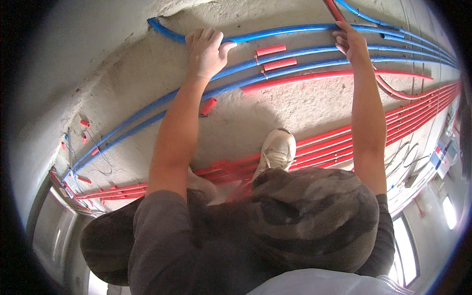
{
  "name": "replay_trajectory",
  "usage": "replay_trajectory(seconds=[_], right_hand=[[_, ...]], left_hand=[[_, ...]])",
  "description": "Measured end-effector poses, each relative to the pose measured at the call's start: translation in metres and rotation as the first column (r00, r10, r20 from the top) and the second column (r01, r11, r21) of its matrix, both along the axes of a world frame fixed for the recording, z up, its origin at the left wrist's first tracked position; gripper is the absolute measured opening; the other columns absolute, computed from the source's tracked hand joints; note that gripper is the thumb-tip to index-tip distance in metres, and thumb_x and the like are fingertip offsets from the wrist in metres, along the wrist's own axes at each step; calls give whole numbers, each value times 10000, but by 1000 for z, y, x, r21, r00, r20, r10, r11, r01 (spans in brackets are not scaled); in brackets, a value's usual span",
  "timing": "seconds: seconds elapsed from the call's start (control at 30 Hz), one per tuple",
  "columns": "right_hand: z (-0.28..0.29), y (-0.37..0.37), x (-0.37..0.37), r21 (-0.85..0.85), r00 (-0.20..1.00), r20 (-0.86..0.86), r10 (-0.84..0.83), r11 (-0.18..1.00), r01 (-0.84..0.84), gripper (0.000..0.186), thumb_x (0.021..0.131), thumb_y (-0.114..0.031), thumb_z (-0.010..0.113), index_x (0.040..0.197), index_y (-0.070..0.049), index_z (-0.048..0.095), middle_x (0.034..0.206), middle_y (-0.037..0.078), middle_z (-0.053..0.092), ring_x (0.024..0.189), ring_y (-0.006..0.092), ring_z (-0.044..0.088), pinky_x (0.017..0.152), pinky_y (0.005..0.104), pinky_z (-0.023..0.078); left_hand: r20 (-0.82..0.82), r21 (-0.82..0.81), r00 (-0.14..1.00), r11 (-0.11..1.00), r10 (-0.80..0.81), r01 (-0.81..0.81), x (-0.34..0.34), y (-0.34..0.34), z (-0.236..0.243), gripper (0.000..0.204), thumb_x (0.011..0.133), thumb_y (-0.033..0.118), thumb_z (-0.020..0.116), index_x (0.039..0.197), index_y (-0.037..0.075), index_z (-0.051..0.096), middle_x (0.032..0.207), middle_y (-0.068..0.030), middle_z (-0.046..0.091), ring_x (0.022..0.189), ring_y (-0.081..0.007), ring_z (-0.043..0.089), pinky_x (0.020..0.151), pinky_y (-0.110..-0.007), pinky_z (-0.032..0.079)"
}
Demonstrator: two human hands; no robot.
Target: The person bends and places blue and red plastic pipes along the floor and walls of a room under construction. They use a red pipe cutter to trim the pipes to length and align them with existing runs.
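The left hand (206,51) lay open-fingered on the farthest blue conduit (275,33) across the concrete floor (275,105); the right hand (351,44) curled loosely over it, apparently positioning it. Pressing it flat seemed next.

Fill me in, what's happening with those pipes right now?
A person crouches over a concrete floor laid with blue and red conduit runs. Their left hand presses on the topmost blue conduit near its bend, and their right hand rests on the same run further along. Short red sleeve pieces lie loose between the blue lines. One shoe stands by the red bundle.
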State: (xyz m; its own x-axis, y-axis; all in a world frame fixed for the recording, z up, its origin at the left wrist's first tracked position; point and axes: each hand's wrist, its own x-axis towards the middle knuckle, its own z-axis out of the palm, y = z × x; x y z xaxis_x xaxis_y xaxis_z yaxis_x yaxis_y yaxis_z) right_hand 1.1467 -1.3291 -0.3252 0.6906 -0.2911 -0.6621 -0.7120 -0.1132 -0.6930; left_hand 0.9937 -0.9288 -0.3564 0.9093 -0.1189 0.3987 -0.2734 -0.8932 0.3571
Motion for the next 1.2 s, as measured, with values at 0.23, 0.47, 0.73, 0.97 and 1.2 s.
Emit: replay_trajectory(seconds=[0.23, 0.47, 0.73, 0.97, 1.2], right_hand=[[3, 7, -2, 27, 1000, 7, -6, 1000, 6, 261, 894, -288, 817, 1041, -76, 777, 830, 66, 753, 584, 106, 626, 533, 279, 550], [5, -4, -8, 206, 999, 27, -36, 978, 29, 286, 906, -317, 816, 879, -59, 696, 746, 62, 697, 509, 93, 551, 423, 228, 444], [5, 34, 4, -84, 989, 18, -149, 985, 150, 290, 847, -243, 834, 835, 34, 746, 731, 106, 731, 597, 176, 693, 533, 312, 555], [11, 26, -8, 5, 966, 50, -255, 967, 255, 279, 832, -224, 846, 831, 35, 742, 723, 104, 722, 588, 165, 688, 524, 305, 541], [-24, 4, -10, 152, 983, 54, -176, 974, 166, 263, 843, -253, 879, 855, -31, 739, 732, 59, 703, 580, 155, 672, 522, 294, 530]], left_hand=[[-40, -3, 999, 1000, -16, 16, -1, 5, 2, 293, 790, 276, 836, 809, 107, 597, 894, -65, 585, 934, -313, 567, 834, -482, 376], [-17, -62, 993, 992, -115, 114, 8, 8, 7, 258, 822, 251, 821, 876, 104, 615, 928, -84, 609, 910, -339, 574, 796, -493, 395], [-67, -6, 993, 996, -94, 94, 0, 11, 13, 309, 873, 306, 798, 946, 50, 642, 952, -156, 645, 914, -405, 610, 792, -531, 451], [-63, 4, 991, 993, -115, 116, 4, 10, 4, 348, 896, 375, 767, 925, 53, 637, 975, -148, 639, 986, -397, 607, 851, -540, 456], [-29, -26, 992, 992, -121, 120, 6, 5, 9, 346, 881, 366, 778, 879, 95, 564, 882, -116, 588, 947, -373, 599, 848, -531, 434]])
